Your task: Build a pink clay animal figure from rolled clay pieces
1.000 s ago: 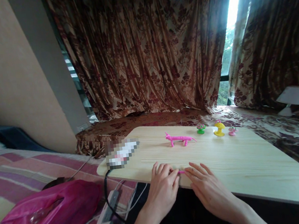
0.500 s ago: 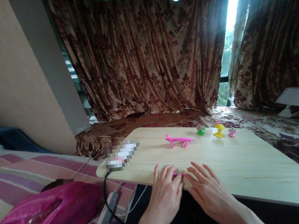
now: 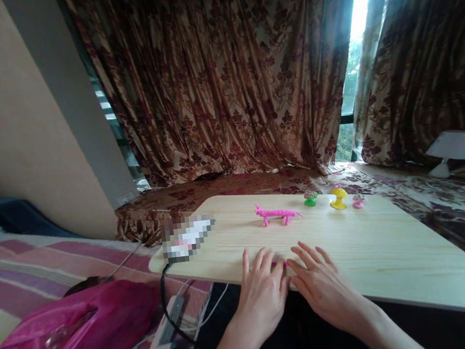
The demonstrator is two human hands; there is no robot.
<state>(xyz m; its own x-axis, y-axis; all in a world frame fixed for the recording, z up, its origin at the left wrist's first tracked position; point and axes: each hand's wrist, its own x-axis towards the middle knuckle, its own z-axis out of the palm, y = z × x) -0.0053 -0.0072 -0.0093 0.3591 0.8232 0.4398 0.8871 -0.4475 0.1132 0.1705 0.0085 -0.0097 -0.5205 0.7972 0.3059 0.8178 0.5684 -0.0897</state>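
Observation:
My left hand (image 3: 261, 286) lies flat at the near edge of the table, fingers stretched out. Beside it my right hand (image 3: 317, 277) is also flat, its fingers spread and the palm down. Under and between the fingers of both hands lies a thin pink roll (image 3: 279, 262), which looks like modelling clay; most of it is hidden. Beyond the hands stands a pink four-legged animal figure (image 3: 278, 213) with ears and a thin tail.
On the pale wooden table (image 3: 393, 257) stand a green figure (image 3: 310, 199), a yellow mushroom-like figure (image 3: 338, 198) and a small pink figure (image 3: 359, 201). At left are a blurred-out device (image 3: 189, 239) with a black cable, a power strip (image 3: 160, 334) and a magenta bag (image 3: 82, 331).
Both hands have slid slightly forward, away from me, over the pink roll. The view has shifted a little; the figures stay in place.

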